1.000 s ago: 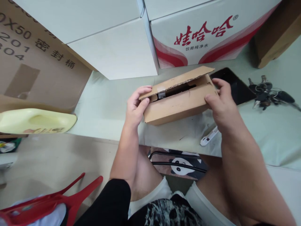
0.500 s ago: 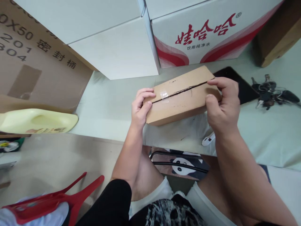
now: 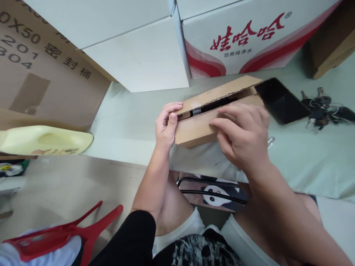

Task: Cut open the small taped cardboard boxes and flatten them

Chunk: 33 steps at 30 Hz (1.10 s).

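A small brown cardboard box (image 3: 199, 135) is held above the cloth-covered table, its far flap (image 3: 219, 89) raised a little along the lengthwise seam. Something dark shows in the gap, but I cannot make out what it is. A strip of clear tape (image 3: 196, 111) still bridges the seam towards the left end. My left hand (image 3: 167, 125) is closed around that left end, thumb on the near side and fingers over the far flap. Over the near flap hovers my right hand (image 3: 244, 133), its fingers loosely bent and apart, slightly blurred; its fingertips are close to the cardboard.
Behind the box stand white cartons (image 3: 144, 59) and a white-and-red water carton (image 3: 235, 44). A black phone (image 3: 283, 101) and a bunch of keys (image 3: 323, 107) lie to the right. At left are a yellow bottle (image 3: 47, 140) and a large carton (image 3: 55, 85); a red chair (image 3: 91, 229) stands below.
The box's seam has opened into a wider gap, with the far flap lifted. My right hand has left the right end and moved left over the near flap. My left hand keeps its hold.
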### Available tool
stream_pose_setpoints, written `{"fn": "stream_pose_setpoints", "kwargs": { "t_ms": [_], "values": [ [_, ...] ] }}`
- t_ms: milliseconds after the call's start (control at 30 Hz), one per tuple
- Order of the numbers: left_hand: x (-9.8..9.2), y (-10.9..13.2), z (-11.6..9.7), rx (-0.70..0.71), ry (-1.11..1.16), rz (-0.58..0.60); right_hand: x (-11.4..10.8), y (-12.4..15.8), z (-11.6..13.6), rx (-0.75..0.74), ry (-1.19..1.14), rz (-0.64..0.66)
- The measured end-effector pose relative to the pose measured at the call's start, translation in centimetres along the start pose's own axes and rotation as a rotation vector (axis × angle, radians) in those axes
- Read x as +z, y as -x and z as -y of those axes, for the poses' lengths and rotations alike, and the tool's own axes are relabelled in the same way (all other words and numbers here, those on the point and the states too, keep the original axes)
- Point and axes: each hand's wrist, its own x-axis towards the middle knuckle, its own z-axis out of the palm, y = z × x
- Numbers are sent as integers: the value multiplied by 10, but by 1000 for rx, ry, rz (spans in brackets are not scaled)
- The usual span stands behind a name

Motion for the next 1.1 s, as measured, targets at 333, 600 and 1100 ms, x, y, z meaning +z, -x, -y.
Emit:
{"fn": "stream_pose_setpoints", "kwargs": {
  "t_ms": [333,600,1100],
  "values": [
    [-2,-2,-5,-23,-8,32,9,7,13,-151,184,-14],
    [-3,-1,-2,-44,-12,56,9,11,11,-104,84,121],
    [-9,-1,8,11,59,123,10,9,13,-111,82,-11]
  ]
}}
